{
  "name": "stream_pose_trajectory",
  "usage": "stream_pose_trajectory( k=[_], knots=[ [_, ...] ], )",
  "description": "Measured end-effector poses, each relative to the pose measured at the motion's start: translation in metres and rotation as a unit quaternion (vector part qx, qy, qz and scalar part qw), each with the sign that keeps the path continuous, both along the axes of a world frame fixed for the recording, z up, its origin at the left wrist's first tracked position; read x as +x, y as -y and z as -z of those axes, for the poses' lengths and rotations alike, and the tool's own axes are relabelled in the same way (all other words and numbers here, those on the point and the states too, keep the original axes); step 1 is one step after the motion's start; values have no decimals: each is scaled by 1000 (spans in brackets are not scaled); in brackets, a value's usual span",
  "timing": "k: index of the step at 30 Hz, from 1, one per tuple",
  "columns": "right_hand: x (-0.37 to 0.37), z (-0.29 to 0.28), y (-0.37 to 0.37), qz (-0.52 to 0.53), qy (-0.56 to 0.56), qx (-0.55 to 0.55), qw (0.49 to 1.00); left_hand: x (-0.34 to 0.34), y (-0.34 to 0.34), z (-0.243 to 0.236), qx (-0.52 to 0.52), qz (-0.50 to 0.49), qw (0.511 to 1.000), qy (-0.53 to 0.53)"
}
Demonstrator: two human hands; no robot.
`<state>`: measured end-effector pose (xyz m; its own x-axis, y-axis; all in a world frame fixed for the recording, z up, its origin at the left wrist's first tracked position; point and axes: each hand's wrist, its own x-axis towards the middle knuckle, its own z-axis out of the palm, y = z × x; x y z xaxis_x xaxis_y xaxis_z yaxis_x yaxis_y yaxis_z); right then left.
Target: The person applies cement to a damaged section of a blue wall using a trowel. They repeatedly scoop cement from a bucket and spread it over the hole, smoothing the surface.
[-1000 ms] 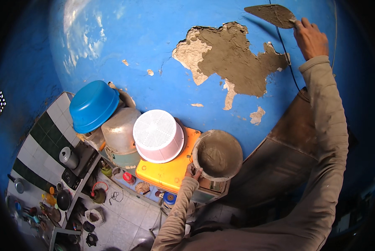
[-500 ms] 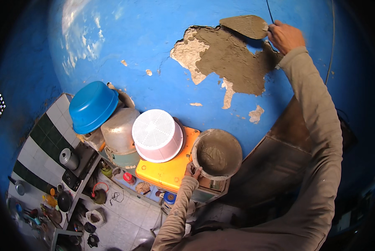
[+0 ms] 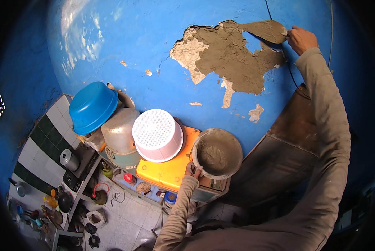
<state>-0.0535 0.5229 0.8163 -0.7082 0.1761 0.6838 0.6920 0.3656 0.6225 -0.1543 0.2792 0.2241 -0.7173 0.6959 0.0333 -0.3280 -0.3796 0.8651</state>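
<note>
My right hand (image 3: 302,40) is closed round the handle end of a trowel (image 3: 266,31), its blade coated with grey mortar. The blade lies against or just off the blue wall (image 3: 154,42), at the upper right of a rough patch of wet mortar (image 3: 233,62). Pale bare plaster (image 3: 188,54) shows along the patch's left side. Lower down, my left hand (image 3: 193,170) grips the near left rim of a round bowl (image 3: 237,146). Wet mortar (image 3: 212,154) with a scraped surface lies in the bowl.
A pink-and-white strainer basket (image 3: 158,136) rests upside down on an orange panel (image 3: 162,172), left of the bowl. Beyond it are a metal pot (image 3: 119,129) and a blue basin (image 3: 93,106). A dark cable (image 3: 290,71) hangs by my right hand. A brown cabinet (image 3: 275,154) stands at right.
My right hand has moved right and slightly down with the trowel. The blade has slid along the patch's top edge, where mortar now covers more. The left hand and bowl stay put.
</note>
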Motion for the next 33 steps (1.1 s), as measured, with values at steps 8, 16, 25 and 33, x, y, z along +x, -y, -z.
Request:
stream_pose_trajectory(
  k=[8, 16, 25, 33],
  knots=[
    [-15, 15, 22, -88, -2, 67, 994, 0, 1, -11, -7, -2, 1000, 20],
    [26, 20, 14, -12, -36, 59, 998, 4, 8, -30, -52, -11, 997, -53],
    [71, 276, 65, -118, 202, -222, 947, -2, 3, -11, -20, 15, 998, -61],
    [56, 442, 38, -117, 287, -238, 920, -9, -1, 13, -44, 4, 997, -69]
  ],
)
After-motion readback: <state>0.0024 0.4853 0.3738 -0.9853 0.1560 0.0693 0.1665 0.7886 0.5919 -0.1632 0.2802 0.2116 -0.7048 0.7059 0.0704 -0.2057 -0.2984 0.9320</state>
